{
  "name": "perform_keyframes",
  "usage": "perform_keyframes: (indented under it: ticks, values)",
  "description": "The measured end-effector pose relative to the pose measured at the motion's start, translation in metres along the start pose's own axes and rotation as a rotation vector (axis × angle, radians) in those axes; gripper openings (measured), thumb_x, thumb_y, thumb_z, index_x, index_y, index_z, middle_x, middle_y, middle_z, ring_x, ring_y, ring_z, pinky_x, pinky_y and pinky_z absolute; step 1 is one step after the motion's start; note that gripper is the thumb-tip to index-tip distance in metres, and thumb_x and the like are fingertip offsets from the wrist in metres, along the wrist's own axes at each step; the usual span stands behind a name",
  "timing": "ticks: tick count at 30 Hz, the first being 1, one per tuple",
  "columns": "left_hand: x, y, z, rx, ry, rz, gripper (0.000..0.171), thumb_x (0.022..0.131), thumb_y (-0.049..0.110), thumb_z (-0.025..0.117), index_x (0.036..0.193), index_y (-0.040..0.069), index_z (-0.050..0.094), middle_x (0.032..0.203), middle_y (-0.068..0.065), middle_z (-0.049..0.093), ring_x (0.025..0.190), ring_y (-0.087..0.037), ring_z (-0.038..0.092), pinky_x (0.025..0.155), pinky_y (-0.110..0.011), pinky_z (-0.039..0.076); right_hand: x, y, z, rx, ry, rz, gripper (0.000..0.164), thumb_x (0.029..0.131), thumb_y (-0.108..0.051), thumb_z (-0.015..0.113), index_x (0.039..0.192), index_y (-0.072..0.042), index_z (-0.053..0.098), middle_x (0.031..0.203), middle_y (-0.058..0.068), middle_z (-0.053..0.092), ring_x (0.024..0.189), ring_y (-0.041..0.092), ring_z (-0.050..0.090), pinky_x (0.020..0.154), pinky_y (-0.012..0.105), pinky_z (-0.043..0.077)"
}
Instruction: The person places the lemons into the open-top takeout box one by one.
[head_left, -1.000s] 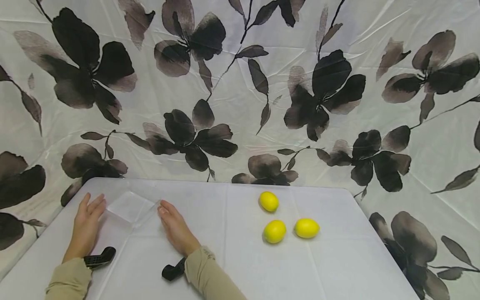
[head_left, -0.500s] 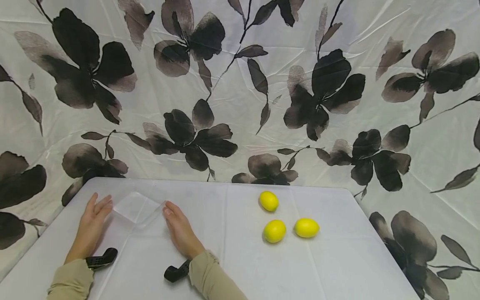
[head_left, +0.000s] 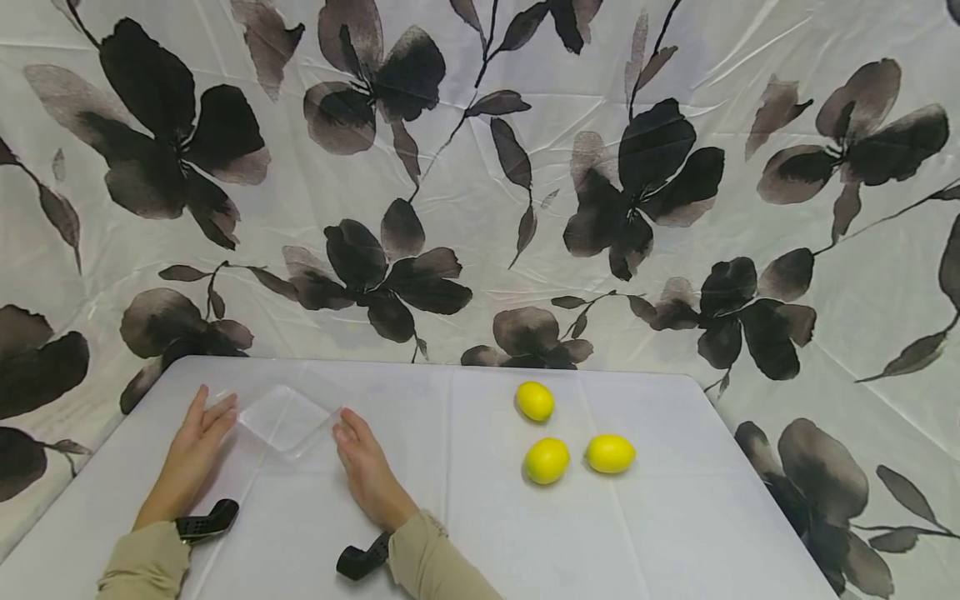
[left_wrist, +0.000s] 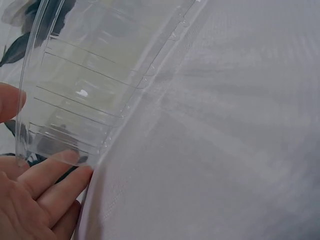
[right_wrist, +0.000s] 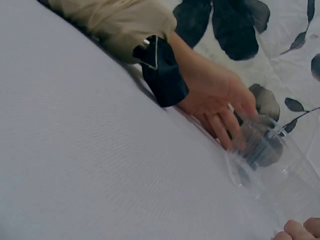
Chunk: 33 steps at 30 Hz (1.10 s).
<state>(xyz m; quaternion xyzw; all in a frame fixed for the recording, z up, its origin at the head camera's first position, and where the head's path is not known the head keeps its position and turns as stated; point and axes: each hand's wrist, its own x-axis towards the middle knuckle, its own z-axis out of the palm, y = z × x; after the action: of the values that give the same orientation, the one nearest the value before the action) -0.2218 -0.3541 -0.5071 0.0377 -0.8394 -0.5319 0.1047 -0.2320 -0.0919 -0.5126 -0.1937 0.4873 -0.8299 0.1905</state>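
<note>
While both straight-fingered hands (head_left: pixel 189 454) (head_left: pixel 371 471) touch its ends, a clear plastic container (head_left: pixel 287 421) lies between them.

A loosely creased khaki-tan left sleeve (head_left: pixel 145 560) shows at the lower left of the head view, and a matching right sleeve (head_left: pixel 441 560) at the lower middle, its cuff puckered into small folds. Beside the cuffs sit a black left wrist camera (head_left: pixel 210 520), bent in outline with a rounded end and small specks along its flatter part, and a similar black right wrist camera (head_left: pixel 363 560). At the upper middle of the right wrist view, the left one looks dark and blocky, with a thin pale line near the cuff.
</note>
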Motion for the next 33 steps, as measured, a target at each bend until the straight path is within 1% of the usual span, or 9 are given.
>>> perform_keyframes:
  ticks: [5,11,15,18,25,31,33]
  values:
    - [0.001,0.001,0.003,0.028,-0.024,-0.009,0.079,0.107,0.039,0.039,0.157,0.016,-0.016,0.156,-0.03,0.02,0.149,-0.037,-0.01,0.113,-0.065,-0.01,-0.005,-0.001,-0.004,-0.007,0.006,0.005,0.066,0.103,-0.025,0.043,0.156,0.002,0.015,0.163,0.022,0.01,0.15,0.034,0.013,0.122,0.043,0.008]
    - [-0.001,0.004,0.005,0.049,-0.044,0.023,0.079,0.107,0.039,0.04,0.158,0.016,-0.015,0.155,-0.031,0.023,0.149,-0.033,-0.014,0.113,-0.066,-0.01,-0.011,-0.004,-0.008,-0.008,-0.005,0.013,0.066,0.103,-0.027,0.043,0.156,0.001,0.013,0.163,0.019,0.008,0.15,0.033,0.012,0.122,0.042,0.008]
    - [-0.002,0.006,0.008,0.048,-0.066,0.017,0.08,0.106,0.041,0.042,0.157,0.017,-0.016,0.156,-0.03,0.023,0.149,-0.035,-0.014,0.112,-0.067,-0.01,-0.015,-0.008,-0.011,0.005,-0.008,0.007,0.067,0.103,-0.026,0.042,0.155,0.002,0.012,0.162,0.021,0.008,0.15,0.035,0.01,0.122,0.043,0.007]
    - [-0.002,0.008,0.01,0.046,-0.079,0.009,0.082,0.106,0.042,0.042,0.157,0.018,-0.017,0.156,-0.03,0.022,0.149,-0.036,-0.013,0.111,-0.068,-0.009,-0.018,-0.011,-0.013,0.005,-0.014,0.0,0.066,0.103,-0.025,0.041,0.155,0.003,0.012,0.162,0.023,0.008,0.15,0.036,0.009,0.122,0.044,0.006]
    - [0.0,0.01,0.014,0.005,-0.12,0.027,0.084,0.105,0.039,0.046,0.157,0.019,-0.017,0.156,-0.031,0.023,0.148,-0.043,-0.003,0.112,-0.067,-0.007,-0.025,-0.015,-0.022,-0.007,-0.035,0.01,0.067,0.103,-0.025,0.04,0.155,0.003,0.009,0.162,0.023,0.006,0.15,0.037,0.008,0.122,0.045,0.006]
    - [0.001,0.012,0.017,-0.007,-0.156,0.036,0.085,0.105,0.039,0.047,0.157,0.019,-0.017,0.156,-0.03,0.022,0.147,-0.044,0.002,0.112,-0.068,-0.006,-0.031,-0.019,-0.029,-0.005,-0.051,0.002,0.069,0.102,-0.025,0.041,0.156,0.003,0.007,0.163,0.024,0.005,0.15,0.038,0.007,0.122,0.047,0.004]
    - [0.001,0.013,0.018,-0.021,-0.167,0.044,0.085,0.105,0.038,0.047,0.157,0.018,-0.016,0.156,-0.031,0.023,0.146,-0.045,0.006,0.113,-0.067,-0.005,-0.034,-0.021,-0.032,-0.013,-0.06,-0.001,0.069,0.102,-0.025,0.04,0.156,0.002,0.005,0.163,0.024,0.005,0.15,0.039,0.006,0.121,0.048,0.003]
